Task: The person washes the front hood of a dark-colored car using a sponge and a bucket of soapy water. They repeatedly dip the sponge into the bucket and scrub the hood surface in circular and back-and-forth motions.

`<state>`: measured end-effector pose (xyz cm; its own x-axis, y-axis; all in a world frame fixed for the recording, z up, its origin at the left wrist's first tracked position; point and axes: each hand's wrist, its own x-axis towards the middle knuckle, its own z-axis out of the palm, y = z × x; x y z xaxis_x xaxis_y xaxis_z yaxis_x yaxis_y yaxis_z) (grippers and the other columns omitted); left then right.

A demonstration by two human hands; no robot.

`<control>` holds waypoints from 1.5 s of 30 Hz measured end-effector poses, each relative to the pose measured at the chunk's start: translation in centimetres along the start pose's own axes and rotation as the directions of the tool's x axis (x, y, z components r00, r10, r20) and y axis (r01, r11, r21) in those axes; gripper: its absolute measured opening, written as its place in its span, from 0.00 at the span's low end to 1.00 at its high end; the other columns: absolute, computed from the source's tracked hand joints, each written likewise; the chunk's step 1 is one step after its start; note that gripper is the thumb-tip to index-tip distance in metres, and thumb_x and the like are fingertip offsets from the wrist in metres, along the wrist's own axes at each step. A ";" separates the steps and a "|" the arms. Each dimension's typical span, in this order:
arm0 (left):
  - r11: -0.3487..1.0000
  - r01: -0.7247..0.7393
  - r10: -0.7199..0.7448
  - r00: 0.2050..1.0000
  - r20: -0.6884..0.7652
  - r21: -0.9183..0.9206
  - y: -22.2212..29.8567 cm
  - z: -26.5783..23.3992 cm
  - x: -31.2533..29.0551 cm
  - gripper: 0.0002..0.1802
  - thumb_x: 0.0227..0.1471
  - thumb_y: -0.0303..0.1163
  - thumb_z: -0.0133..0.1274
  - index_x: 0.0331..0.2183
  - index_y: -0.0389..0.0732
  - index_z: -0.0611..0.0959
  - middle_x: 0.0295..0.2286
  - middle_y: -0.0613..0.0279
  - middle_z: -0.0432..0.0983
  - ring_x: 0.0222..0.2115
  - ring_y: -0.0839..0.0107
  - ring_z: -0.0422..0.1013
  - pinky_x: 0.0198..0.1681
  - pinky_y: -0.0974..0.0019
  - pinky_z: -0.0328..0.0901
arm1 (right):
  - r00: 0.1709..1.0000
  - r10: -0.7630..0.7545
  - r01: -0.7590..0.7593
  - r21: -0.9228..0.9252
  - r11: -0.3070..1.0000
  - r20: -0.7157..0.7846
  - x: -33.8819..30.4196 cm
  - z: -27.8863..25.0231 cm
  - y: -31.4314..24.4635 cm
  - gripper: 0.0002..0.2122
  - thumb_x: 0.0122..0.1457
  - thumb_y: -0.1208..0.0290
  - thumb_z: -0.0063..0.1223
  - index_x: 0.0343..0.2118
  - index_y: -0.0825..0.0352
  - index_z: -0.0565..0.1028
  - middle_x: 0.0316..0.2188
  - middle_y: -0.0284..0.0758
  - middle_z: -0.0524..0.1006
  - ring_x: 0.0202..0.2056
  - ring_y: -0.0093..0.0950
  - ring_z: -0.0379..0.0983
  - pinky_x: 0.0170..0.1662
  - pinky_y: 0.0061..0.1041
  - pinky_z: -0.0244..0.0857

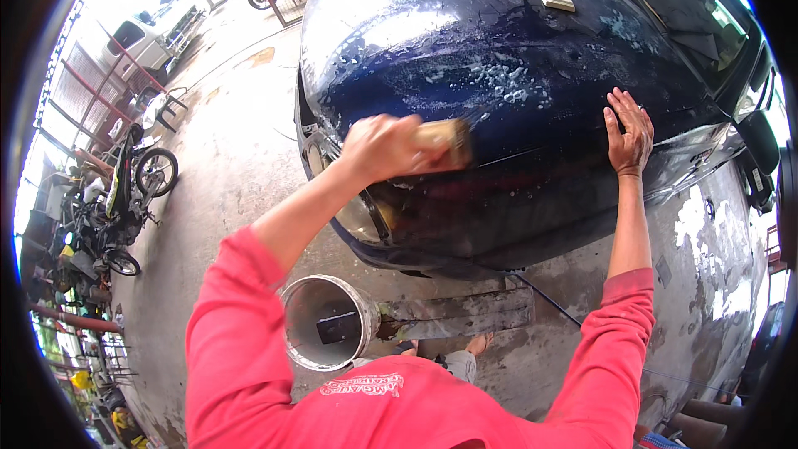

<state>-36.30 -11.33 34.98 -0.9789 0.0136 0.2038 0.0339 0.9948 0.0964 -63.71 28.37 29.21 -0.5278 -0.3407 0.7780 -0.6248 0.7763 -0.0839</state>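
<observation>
My left hand [386, 148] is closed around a tan block [450, 143], blurred by motion, over the near front part of a dark blue car hood [507, 129]. Whether the block presses on the paint at this instant is hard to tell. Whitish foam and water drops [507, 83] spread over the hood beyond it. Farther right, my right hand [630, 137] lies flat with fingers stretched out, near the hood's side edge and the windshield, holding nothing. A second block, cream coloured [558, 2], rests on the far side of the hood.
A white bucket [366, 341] with a dark flat piece inside stands by my left elbow. Beside it a worn board [457, 313] lies on the concrete floor. A dark hose [553, 299] runs from under the car. Motorcycles [125, 191] line the left; the side mirror [758, 145] juts out at right.
</observation>
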 end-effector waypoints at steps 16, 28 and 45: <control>0.993 -0.071 0.056 0.988 -0.143 -0.096 -4.7 0.2 -4.0 0.32 0.47 0.66 0.67 0.21 0.44 0.82 0.17 0.51 0.78 0.21 0.47 0.80 0.27 0.50 0.74 | 1.000 0.019 -0.019 -0.034 0.999 -0.006 -0.2 0.6 0.2 0.17 0.71 0.51 0.53 0.56 0.49 0.85 0.62 0.22 0.80 0.67 0.24 0.70 0.73 0.36 0.51; 0.998 0.062 -0.061 0.998 0.029 -0.017 0.2 -0.8 2.4 0.22 0.54 0.56 0.63 0.32 0.47 0.89 0.32 0.50 0.87 0.30 0.48 0.84 0.37 0.50 0.77 | 0.999 0.031 -0.031 -0.037 0.999 0.014 0.0 0.3 -0.2 0.18 0.72 0.50 0.53 0.57 0.49 0.84 0.61 0.22 0.80 0.68 0.25 0.70 0.73 0.36 0.51; 1.000 -0.017 0.017 0.987 0.157 -0.005 2.1 -1.4 3.3 0.27 0.51 0.61 0.62 0.35 0.45 0.91 0.31 0.50 0.87 0.34 0.49 0.85 0.38 0.49 0.77 | 1.000 0.025 -0.025 0.000 1.000 -0.015 -0.2 -0.4 -0.7 0.18 0.71 0.50 0.53 0.55 0.51 0.85 0.61 0.24 0.81 0.67 0.25 0.70 0.73 0.37 0.51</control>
<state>-39.21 -9.30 37.21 -0.9977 0.0467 0.0497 0.0514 0.9939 0.0980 -63.00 28.10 29.34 -0.5344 -0.3135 0.7849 -0.6113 0.7847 -0.1028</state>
